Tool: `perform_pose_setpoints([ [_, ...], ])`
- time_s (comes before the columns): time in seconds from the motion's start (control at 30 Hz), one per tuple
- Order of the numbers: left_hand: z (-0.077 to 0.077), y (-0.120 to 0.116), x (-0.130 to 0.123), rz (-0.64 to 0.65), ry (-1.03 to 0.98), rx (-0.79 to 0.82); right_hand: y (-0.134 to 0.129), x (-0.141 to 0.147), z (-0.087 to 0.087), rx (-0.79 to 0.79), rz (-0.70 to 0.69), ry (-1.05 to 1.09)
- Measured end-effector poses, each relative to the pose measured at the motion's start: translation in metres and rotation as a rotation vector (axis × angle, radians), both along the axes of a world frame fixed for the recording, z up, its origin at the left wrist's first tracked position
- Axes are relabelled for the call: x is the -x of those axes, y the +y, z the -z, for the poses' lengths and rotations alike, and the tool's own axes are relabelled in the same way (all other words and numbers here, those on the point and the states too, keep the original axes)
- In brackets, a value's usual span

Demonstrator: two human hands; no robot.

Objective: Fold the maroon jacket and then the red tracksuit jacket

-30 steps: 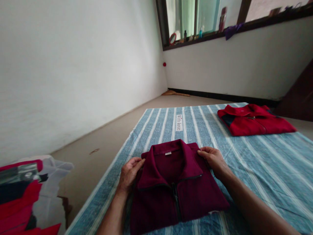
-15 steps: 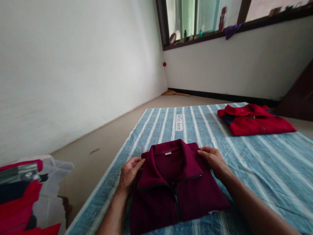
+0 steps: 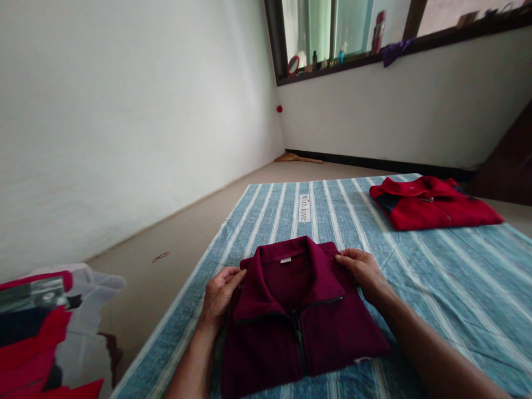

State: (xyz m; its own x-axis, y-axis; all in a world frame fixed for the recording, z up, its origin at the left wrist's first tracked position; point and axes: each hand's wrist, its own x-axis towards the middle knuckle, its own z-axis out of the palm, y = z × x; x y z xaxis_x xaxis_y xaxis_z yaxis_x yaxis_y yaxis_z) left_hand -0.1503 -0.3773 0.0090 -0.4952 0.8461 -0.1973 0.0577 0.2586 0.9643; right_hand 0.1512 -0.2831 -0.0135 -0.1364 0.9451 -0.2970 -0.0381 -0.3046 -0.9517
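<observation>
Lying folded, maroon zip-collared cloth jacket is pinched at shoulders by left hand, right hand. Likely soft, light; best held there.

On my remote feed I tag this as a home, ordinary lived-in room. Giveaways: window sill lined with personal bits: round red-rimmed mirror, small bottles, pinkish flask, draped purple cloth. I see plain white walls, pale floor, what looks like a hand broom in the far corner. Blue striped cloth reads "With love"; clothes sit by a whitish plastic bag. Can't tell bedroom from living room.
</observation>
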Motion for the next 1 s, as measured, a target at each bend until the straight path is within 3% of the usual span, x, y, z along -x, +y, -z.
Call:
perform_pose_setpoints([
  [1.0,0.0048,0.0002,0.0038,0.007,0.001,-0.008,-0.0001,0.0023,-0.0013,0.076,0.030,0.080],
])
